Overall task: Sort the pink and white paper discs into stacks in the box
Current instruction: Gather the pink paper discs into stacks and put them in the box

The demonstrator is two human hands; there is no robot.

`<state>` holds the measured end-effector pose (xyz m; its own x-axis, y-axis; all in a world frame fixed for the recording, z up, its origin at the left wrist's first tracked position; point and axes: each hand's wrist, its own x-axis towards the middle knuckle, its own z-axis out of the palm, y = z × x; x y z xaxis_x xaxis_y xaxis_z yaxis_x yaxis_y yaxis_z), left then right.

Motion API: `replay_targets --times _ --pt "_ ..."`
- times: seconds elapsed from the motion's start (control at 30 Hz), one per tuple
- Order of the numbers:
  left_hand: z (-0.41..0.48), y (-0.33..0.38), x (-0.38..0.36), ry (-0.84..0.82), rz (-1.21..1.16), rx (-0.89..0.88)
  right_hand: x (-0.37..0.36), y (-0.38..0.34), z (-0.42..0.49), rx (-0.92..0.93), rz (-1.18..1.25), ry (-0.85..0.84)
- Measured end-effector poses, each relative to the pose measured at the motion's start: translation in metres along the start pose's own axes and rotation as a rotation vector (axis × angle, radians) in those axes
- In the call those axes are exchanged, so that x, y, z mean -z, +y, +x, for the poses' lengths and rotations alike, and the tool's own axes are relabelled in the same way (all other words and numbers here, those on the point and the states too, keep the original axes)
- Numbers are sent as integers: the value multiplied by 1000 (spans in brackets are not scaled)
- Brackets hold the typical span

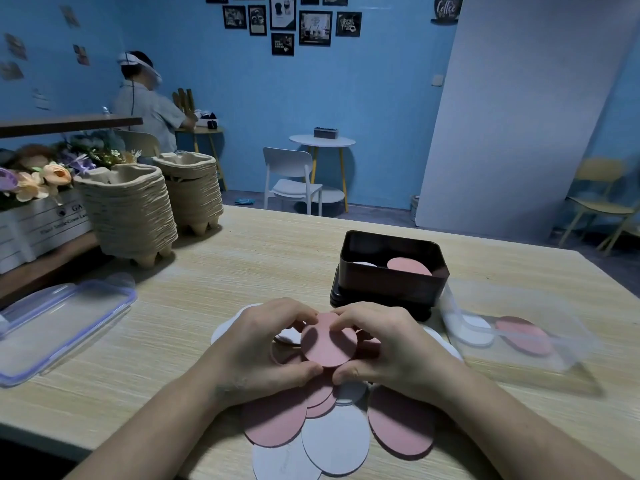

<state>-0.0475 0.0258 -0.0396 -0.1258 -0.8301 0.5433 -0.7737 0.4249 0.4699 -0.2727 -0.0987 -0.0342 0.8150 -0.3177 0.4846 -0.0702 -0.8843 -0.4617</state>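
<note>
In the middle of the frame the left hand (263, 344) and right hand (388, 348) both pinch a pink disc (329, 344) by its rim. They hide the middle of the loose pile of discs (332, 438) on the desk (242, 265), and the bottom edge cuts off its lowest white ones. Just above, the near wall of the dark box (391, 285) hides most of a white disc (363, 264) and a pink one (408, 266). The clear container (512, 334) at right is blurred.
</note>
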Motion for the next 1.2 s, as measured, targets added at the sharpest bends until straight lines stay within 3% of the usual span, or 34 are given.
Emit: replay_targets --times 0.3,0.7,1.0,1.2 --pt "1 0 1 -28 59 -12 0 -3 0 20 -34 -11" --pt "-30 9 26 -57 33 108 6 -8 -9 -6 -25 -33" --pt "-59 20 37 -223 126 127 7 -16 -11 25 -68 -77" --pt "-61 24 37 -189 142 123 8 -18 -12 12 -99 -99"
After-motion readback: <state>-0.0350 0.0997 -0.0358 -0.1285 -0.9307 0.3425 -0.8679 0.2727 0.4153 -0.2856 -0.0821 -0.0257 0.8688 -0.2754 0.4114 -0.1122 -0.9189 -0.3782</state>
